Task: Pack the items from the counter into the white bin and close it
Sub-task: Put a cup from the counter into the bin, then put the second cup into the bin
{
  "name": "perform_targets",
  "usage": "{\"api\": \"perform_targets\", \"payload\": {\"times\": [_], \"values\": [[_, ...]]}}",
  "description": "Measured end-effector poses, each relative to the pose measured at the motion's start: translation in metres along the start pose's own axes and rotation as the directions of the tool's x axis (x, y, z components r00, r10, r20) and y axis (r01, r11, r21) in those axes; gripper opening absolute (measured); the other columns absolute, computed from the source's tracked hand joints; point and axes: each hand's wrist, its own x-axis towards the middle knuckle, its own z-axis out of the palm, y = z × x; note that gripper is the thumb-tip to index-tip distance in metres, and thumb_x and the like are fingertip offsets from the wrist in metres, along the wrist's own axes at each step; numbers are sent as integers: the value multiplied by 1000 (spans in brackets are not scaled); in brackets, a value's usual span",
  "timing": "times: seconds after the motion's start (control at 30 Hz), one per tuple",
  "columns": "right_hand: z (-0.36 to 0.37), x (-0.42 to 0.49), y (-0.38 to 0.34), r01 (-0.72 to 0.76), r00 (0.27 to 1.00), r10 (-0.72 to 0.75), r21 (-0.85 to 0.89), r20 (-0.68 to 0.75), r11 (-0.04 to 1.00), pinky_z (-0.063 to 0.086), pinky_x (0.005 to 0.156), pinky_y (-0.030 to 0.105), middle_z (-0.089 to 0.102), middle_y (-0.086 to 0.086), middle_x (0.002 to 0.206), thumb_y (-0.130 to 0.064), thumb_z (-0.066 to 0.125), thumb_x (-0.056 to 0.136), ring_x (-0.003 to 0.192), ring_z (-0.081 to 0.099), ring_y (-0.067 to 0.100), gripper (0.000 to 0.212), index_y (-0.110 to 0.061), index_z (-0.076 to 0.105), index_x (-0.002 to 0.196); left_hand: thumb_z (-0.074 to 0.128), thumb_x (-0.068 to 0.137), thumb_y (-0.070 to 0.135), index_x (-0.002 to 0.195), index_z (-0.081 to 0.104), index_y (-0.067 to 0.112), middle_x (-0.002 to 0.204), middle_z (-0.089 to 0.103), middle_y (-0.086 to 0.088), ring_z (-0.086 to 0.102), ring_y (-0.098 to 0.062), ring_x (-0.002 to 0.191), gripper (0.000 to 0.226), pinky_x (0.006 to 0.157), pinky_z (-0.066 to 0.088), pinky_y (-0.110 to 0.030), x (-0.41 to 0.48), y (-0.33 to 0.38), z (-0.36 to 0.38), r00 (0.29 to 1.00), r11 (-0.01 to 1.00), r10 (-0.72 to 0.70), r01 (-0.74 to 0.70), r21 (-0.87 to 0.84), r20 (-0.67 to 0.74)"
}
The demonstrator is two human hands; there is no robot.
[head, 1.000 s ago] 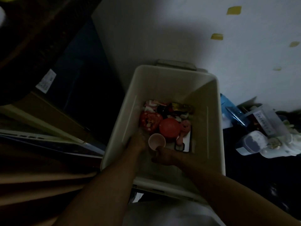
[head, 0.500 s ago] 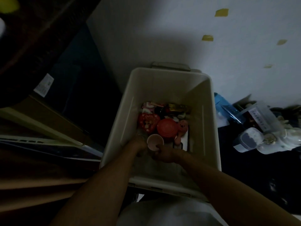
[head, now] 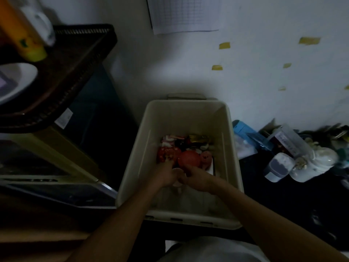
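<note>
The white bin (head: 130, 178) stands open on the floor against the wall. Both my hands reach down into it. My left hand (head: 165, 175) and my right hand (head: 195, 177) meet around a small pink cup (head: 177, 170), which is mostly hidden between them. Just beyond the hands lie a red ball-like item (head: 188, 157), a red patterned packet (head: 166, 155), a small pink figure (head: 205, 157) and a gold wrapper (head: 198, 138). The light is dim, so finer detail of the grip is hard to see.
At the upper left, a dark tray (head: 79, 59) holds an orange bottle (head: 20, 35), a white mug (head: 40, 21) and a white bowl (head: 17, 80). Right of the bin lie a blue packet (head: 243, 131) and plastic containers (head: 279, 167). No lid is in view.
My hands have drawn together around the pink cup, which now shows much less. The view has tilted up, bringing the tray and its items into sight.
</note>
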Motion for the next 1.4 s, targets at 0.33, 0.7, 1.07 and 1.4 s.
{"api": "perform_targets", "payload": {"times": [0.33,0.7,1.07,1.4], "values": [[-55,-76,-20,160,965,-95,263,-245,951,49,67,5,62,-36,106,-33,62,90,93,61,-16,40,-49,47,123,44,86,47,114,59,36,110,67,11,63,-6,96,34,83,54,-34,-10,71,-21,948,957,279,-288,-37,-153],[-149,-164,60,237,842,-38,306,-537,922,50,95,24,57,-7,133,-35,62,90,121,56,6,53,-28,44,140,55,95,31,132,54,22,131,55,4,52,-10,119,38,103,42,-28,-10,216,20,780,794,605,-606,46,-158],[-216,-279,198,104,740,190,388,-645,916,49,99,28,53,-8,137,-30,61,94,123,53,6,53,-26,42,143,56,93,31,126,56,26,125,56,7,54,-11,114,34,99,46,-33,4,359,164,711,711,703,-702,-50,1],[-242,-364,349,-210,632,325,248,-704,946,39,93,9,59,-8,124,-24,58,93,116,54,11,41,-21,50,133,53,98,31,127,57,18,124,57,2,54,-11,113,32,96,42,-23,15,447,317,745,762,646,-623,-175,164]]}}
